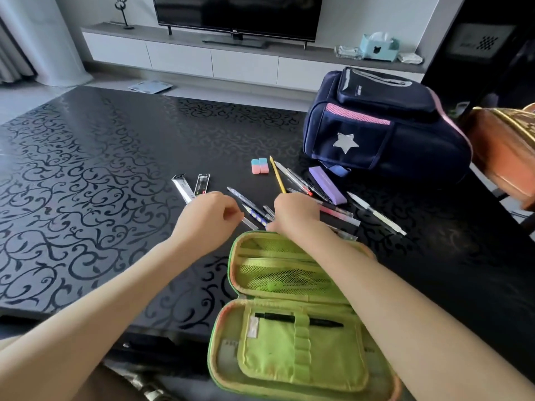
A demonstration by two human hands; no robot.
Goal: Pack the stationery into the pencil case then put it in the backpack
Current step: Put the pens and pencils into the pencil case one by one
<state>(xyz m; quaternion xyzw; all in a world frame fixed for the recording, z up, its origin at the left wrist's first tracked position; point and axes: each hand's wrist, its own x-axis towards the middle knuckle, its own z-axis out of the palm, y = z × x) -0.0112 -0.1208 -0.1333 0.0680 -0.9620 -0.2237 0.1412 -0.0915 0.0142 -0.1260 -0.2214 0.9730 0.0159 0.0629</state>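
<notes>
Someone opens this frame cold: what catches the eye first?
The bright green pencil case, lying open at the table's near edge with one black pen in its loops, stands out against the dark patterned table. Just beyond it, the left hand and right hand reach into a scatter of pens and pencils; whether they grip anything is unclear. A navy backpack with a silver star sits far right.

Your table has a glossy black top that mirrors the light, with a scroll pattern in its finish. Your case is soft green cloth with an open-weave mesh pocket; the black pen in it looks like matt plastic. The loose pens are clear, shiny plastic, the erasers matt. Your backpack is navy cloth with pink mesh and a shiny silver star.
</notes>
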